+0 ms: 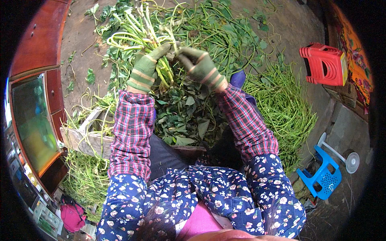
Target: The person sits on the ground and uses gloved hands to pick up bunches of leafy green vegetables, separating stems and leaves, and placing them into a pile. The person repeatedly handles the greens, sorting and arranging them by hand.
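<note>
Both hands wear green knit gloves with tan stripes. My left hand (146,67) is closed around a bunch of pale green leaf stems (132,37), which fan out above and stick out below the fist. Close beside it, my right hand (200,64) has its fingers bent at a single pale stem (172,33); the fingertips are blurred, so the grip is unclear. Cut vines with green leaves (223,33) are heaped on the floor beyond the hands. Loose leaves (184,120) lie between my legs, below the hands.
Thin green stems form a big pile (280,111) on the right. A wooden board (87,141) is at the left, with stems over it. Red plastic stools (324,64) and a blue plastic chair (324,177) stand to the right. A reddish wooden cabinet (37,36) is at the far left.
</note>
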`<state>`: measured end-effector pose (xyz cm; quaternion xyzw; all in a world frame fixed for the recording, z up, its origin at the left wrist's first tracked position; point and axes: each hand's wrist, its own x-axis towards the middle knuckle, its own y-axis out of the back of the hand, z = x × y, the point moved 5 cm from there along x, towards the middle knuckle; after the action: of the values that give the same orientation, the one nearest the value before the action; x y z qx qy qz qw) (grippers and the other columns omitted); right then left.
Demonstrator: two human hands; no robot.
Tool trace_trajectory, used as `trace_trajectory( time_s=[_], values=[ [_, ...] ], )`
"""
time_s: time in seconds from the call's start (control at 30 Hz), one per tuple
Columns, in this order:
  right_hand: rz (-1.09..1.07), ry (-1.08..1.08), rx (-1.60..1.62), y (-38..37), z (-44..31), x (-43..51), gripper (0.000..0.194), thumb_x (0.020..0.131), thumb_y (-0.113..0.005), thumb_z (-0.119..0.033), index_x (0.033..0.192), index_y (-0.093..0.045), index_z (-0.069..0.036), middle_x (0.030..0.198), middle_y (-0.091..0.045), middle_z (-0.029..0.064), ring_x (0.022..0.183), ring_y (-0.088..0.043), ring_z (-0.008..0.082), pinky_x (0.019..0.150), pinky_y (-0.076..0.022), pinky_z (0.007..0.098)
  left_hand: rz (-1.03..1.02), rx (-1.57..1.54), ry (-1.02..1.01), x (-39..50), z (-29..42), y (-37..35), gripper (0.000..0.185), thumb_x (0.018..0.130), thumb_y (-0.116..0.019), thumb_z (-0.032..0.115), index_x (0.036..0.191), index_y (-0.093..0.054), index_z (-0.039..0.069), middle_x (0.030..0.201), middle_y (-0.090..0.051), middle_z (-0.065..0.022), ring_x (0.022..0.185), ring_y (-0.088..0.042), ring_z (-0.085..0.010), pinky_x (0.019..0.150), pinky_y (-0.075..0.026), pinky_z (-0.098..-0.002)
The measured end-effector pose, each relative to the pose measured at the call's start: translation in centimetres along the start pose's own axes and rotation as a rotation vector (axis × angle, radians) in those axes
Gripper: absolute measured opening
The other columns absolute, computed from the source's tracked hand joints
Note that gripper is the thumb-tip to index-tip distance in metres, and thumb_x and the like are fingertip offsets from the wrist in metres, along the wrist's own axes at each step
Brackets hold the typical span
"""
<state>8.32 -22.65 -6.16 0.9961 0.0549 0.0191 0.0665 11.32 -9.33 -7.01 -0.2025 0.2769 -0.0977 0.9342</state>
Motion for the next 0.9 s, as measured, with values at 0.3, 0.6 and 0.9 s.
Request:
trace_trajectory(
  time_s=[0.3, 0.6, 0.9],
  values=[
    [0.132, -0.350, 0.522, 5.2, 7.0, 2.3, 0.021, 0.085, -0.054, -0.019, 0.102, -0.058, -0.006, 0.086, -0.062, 0.0039, 0.071, -0.058, 0.0121, 0.062, -0.0480, 0.0236, -0.193, 0.053, 0.120, -2.0, -0.9, -2.0, 0.022, 0.083, -0.055, 0.025, 0.085, -0.063, 0.005, 0.071, -0.061, -0.0015, 0.061, -0.057, -0.0094, 0.056, -0.048, -0.0217],
    [0.344, -0.890, 0.544, 11.6, 17.2, 9.5, 0.016, 0.088, -0.046, -0.024, 0.087, -0.047, -0.008, 0.069, -0.051, 0.0037, 0.051, -0.047, 0.0139, 0.041, -0.0376, 0.0257, -0.306, 0.063, 0.306, -5.1, -5.0, -6.0, 0.012, 0.079, -0.058, 0.013, 0.081, -0.062, 0.002, 0.070, -0.062, -0.0043, 0.064, -0.059, -0.0128, 0.058, -0.047, -0.0244],
    [0.401, -0.680, 0.829, 7.1, 17.1, 19.4, 0.038, 0.091, -0.036, -0.035, 0.112, -0.036, -0.004, 0.097, -0.044, 0.0117, 0.087, -0.047, 0.0212, 0.077, -0.0391, 0.0377, -0.236, 0.108, 0.402, -5.1, -4.3, -7.0, 0.011, 0.075, -0.063, 0.012, 0.080, -0.062, 0.003, 0.068, -0.061, -0.0037, 0.059, -0.055, -0.0109, 0.056, -0.044, -0.0230]
  ],
)
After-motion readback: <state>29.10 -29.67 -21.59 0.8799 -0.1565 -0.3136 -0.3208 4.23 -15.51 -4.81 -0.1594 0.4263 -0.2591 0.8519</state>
